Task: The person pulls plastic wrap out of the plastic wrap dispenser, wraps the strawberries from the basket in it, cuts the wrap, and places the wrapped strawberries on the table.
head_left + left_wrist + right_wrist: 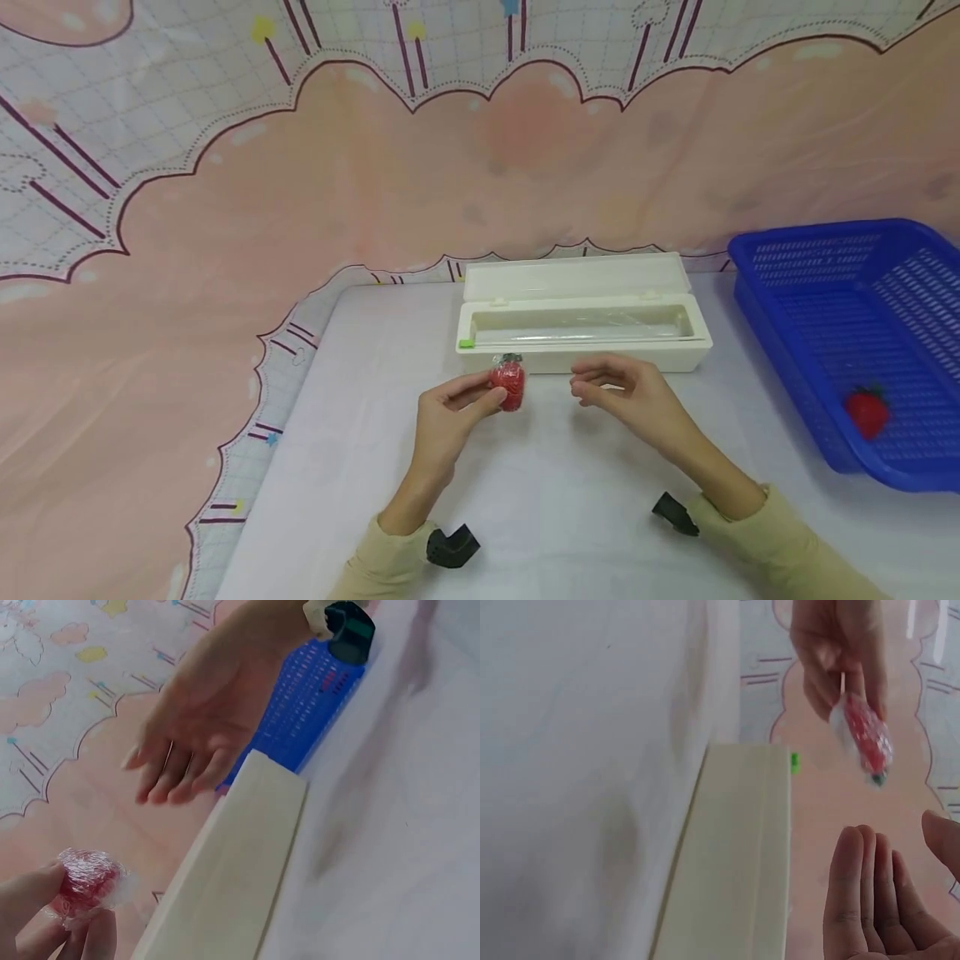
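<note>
A red strawberry wrapped in clear cling film (509, 383) is pinched between the thumb and fingers of my left hand (448, 421). Its film shines and bunches at one end in the left wrist view. My right hand (633, 402) is held to the right of it, apart from it, with fingers extended and nothing in them. Just behind both hands stands a long white cling film dispenser (585, 358), its lid (573, 279) raised. Clear film lies inside it, and a small green slider (467, 343) sits at the left of its front edge.
A blue plastic basket (787, 400) stands on the right of the white-covered table (360, 500). One unwrapped strawberry (867, 412) lies in it. A pink patterned cloth (525, 183) hangs behind the table. Black straps or mounts (453, 547) are worn at both wrists.
</note>
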